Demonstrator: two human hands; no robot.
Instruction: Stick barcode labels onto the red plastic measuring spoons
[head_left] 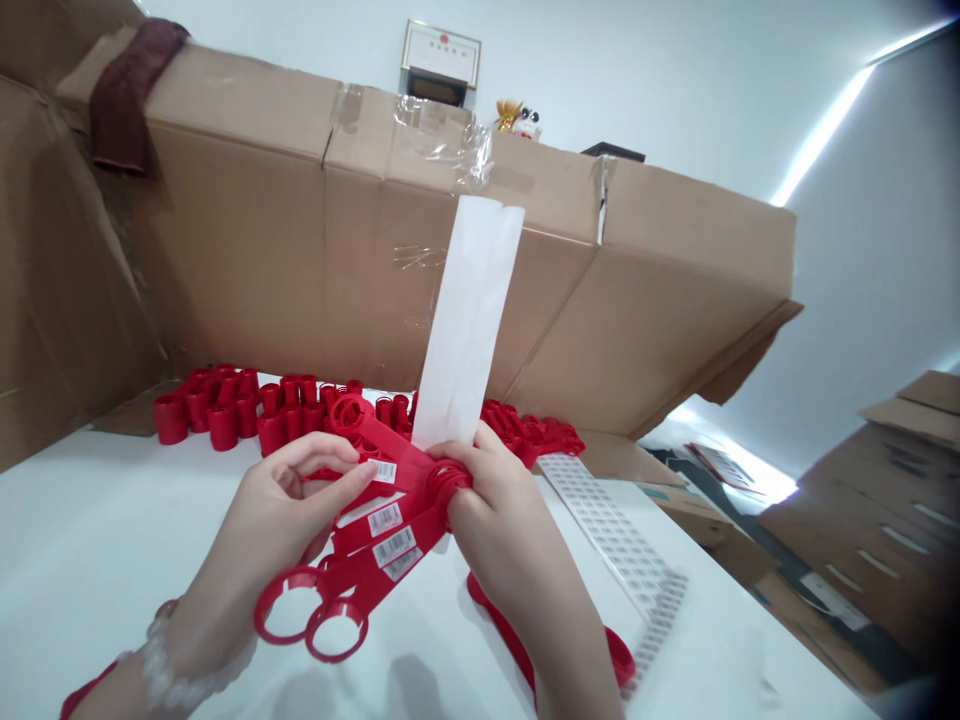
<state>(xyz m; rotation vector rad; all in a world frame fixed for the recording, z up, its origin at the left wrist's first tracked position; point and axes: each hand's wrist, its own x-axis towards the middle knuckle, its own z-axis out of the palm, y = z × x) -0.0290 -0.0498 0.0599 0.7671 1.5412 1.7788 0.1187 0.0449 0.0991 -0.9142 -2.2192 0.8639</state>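
Observation:
My right hand (499, 490) is closed around the gathered ends of several flat red plastic strips, which fan out toward the lower left. The strips (352, 570) end in open rings and carry white barcode labels (394, 545). My left hand (292, 500) has its thumb at the edge of a barcode label (384, 470) on the uppermost strip, its fingers curled about that strip. A long white curled sheet (471, 320) rises from behind my right hand; its lower end is hidden, so whether I grip it is unclear.
Red cylindrical pieces (223, 425) stand in rows at the back of the white table (142, 540). More red parts (551, 435) lie to their right. A label sheet (600, 520) and another red strip (502, 625) lie at right. Cardboard (255, 250) walls the back.

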